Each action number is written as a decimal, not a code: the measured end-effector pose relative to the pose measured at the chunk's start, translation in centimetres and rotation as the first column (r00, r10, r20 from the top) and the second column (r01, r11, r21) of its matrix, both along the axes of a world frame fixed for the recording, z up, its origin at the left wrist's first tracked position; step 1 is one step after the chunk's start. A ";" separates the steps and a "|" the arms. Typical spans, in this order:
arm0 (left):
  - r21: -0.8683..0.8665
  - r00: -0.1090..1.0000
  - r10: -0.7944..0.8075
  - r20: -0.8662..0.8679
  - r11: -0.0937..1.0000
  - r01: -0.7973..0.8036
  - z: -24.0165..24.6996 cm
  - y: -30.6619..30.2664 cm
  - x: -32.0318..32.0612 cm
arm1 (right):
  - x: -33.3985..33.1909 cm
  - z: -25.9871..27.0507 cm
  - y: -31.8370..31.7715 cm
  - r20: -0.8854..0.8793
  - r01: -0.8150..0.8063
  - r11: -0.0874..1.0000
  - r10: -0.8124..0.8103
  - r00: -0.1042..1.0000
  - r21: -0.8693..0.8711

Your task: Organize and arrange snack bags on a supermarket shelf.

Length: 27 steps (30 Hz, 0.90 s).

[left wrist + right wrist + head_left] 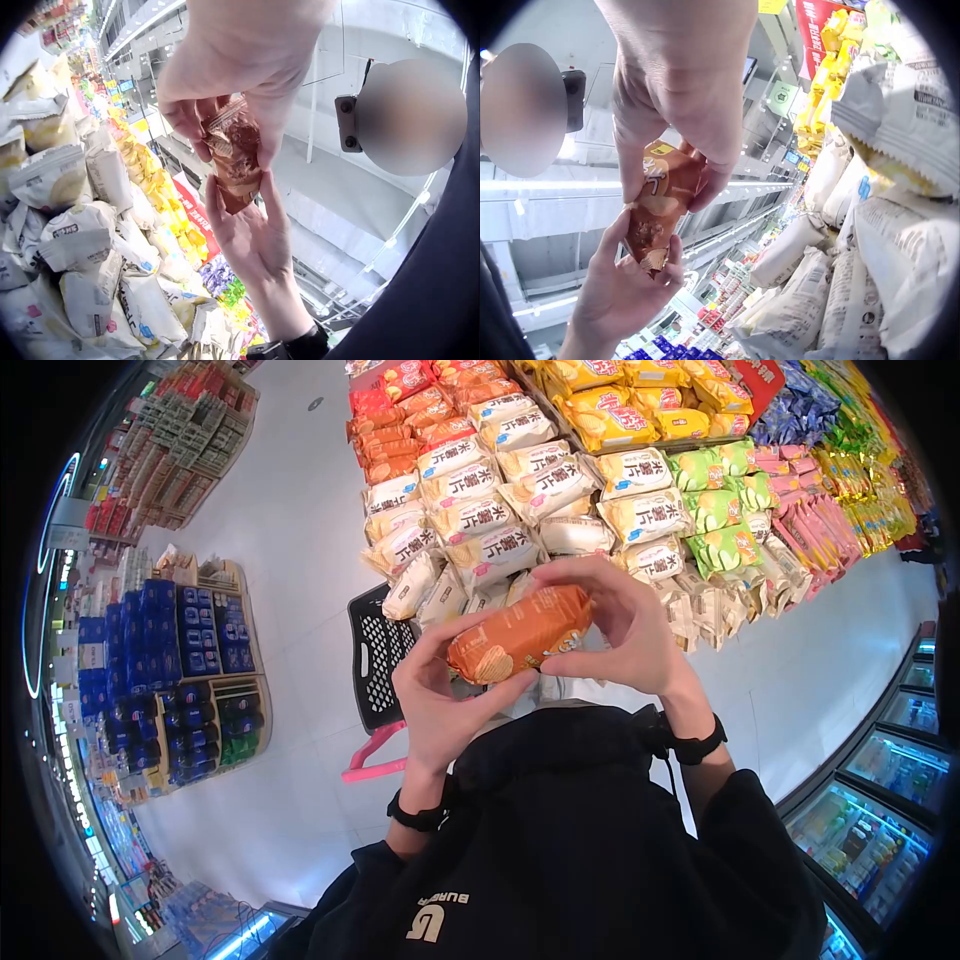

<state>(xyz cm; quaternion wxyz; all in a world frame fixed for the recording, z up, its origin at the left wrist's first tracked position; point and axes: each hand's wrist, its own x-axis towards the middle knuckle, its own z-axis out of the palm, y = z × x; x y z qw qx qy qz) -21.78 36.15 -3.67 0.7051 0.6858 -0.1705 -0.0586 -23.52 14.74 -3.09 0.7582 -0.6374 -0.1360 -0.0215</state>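
An orange-brown snack packet (522, 632) is held between both hands in front of the chest, slightly tilted, its right end higher in the head view. The left hand (437, 698) grips its left end, with the thumb along the lower edge. At the other end the right hand (632, 632) pinches it between thumb and fingers. In the left wrist view the packet (238, 150) lies between the left hand (240, 60) and the right hand (259, 247). The right wrist view shows the packet (656, 210) between the right hand (679, 82) and the left hand (622, 300).
White snack packets (480, 515) fill the display ahead, with yellow packets (610, 418) and green packets (722, 510) beside them. A black basket (378, 670) with a pink handle (375, 768) is at the left. Drink shelves (190, 660) stand farther left, lit coolers (860, 835) at lower right.
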 end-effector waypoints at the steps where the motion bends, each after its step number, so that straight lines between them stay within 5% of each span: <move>1: -0.003 1.000 -0.015 0.013 1.000 0.015 0.4 -0.1 0.1 | 0.0 -0.2 -0.1 0.009 -0.011 1.000 0.011 1.000 -0.014; 4: -0.017 0.984 -0.036 0.176 0.999 0.040 -0.2 0.0 0.6 | 0.0 -0.7 -0.1 0.056 -0.027 0.998 0.030 0.998 -0.058; 16: 0.061 0.934 -0.038 0.355 0.998 0.017 -1.2 1.5 0.1 | 0.6 -0.8 1.5 0.182 -0.029 0.984 0.061 0.981 -0.175; 22: -0.007 0.997 0.010 0.080 1.000 -0.009 1.1 1.3 -1.1 | 0.2 -0.2 1.2 0.077 -0.071 0.984 0.084 0.993 -0.161; 27: -0.024 0.996 0.001 0.085 1.000 0.001 0.2 0.9 -1.2 | -0.2 -0.2 1.4 -0.025 -0.063 0.996 0.061 0.998 -0.064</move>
